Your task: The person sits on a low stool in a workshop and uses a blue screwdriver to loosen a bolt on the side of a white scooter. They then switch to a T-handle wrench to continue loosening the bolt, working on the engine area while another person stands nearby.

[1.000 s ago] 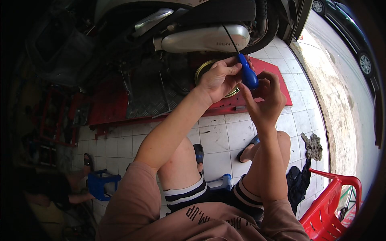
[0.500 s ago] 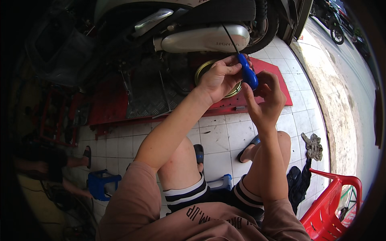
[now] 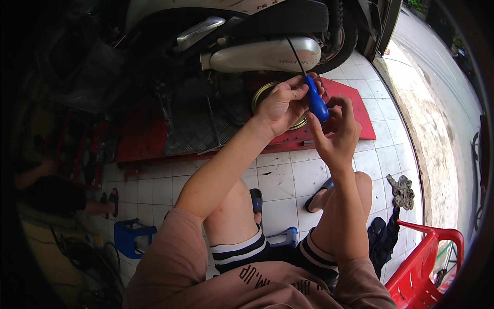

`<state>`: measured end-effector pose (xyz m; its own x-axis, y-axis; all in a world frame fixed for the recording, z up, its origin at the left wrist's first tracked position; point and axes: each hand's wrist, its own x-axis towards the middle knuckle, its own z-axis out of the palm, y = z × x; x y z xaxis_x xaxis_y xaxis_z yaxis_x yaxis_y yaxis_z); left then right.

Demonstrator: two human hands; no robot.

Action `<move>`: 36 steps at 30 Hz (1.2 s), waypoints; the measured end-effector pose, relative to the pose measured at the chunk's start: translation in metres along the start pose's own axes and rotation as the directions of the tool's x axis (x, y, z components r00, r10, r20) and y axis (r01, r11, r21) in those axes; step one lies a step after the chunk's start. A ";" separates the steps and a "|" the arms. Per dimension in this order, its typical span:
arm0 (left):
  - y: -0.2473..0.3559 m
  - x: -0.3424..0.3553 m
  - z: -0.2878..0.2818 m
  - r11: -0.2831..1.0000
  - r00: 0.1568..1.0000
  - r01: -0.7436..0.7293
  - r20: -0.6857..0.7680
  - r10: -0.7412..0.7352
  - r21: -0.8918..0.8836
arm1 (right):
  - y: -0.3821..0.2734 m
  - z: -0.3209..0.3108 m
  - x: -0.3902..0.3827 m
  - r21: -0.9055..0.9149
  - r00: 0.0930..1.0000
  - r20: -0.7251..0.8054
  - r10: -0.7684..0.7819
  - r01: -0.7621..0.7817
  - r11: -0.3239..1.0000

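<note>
A screwdriver with a blue handle (image 3: 317, 105) and a long dark shaft slants up and away from me, its shaft crossing in front of the motorbike's silver cover (image 3: 257, 54). The tip shows near the cover's upper edge; whether it touches there I cannot tell. My left hand (image 3: 282, 105) pinches the front of the handle between thumb and fingers. Around the rounded butt end curl the thumb and fingers of my right hand (image 3: 339, 131). Some of its fingertips are hidden behind the handle.
Below the motorbike lies a red platform (image 3: 355, 110) with a gold-coloured ring-shaped rim (image 3: 261, 92) on it. A blue stool (image 3: 133, 238) stands at left near another person's leg (image 3: 95, 207). At right are a red chair (image 3: 417, 265), a rag (image 3: 401, 191) and dark cloth (image 3: 382, 239).
The view has shifted slightly, so the scene sits a little lower. Both hands stay at the screwdriver; my right hand's fingers have moved slightly around its butt end. The person at left has shifted.
</note>
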<state>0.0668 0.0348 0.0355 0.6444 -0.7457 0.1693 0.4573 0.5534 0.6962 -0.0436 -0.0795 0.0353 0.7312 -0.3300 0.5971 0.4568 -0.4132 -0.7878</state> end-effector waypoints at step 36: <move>-0.003 0.000 -0.001 0.999 0.996 0.026 -0.091 -0.022 0.047 | 0.005 0.004 0.004 -0.214 0.948 -0.029 -0.316 0.303 0.929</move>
<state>0.0659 0.0340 0.0330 0.6877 -0.7204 0.0899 0.4445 0.5157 0.7324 -0.0364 -0.0791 0.0328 0.5341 -0.2074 0.8196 0.5374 -0.6651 -0.5185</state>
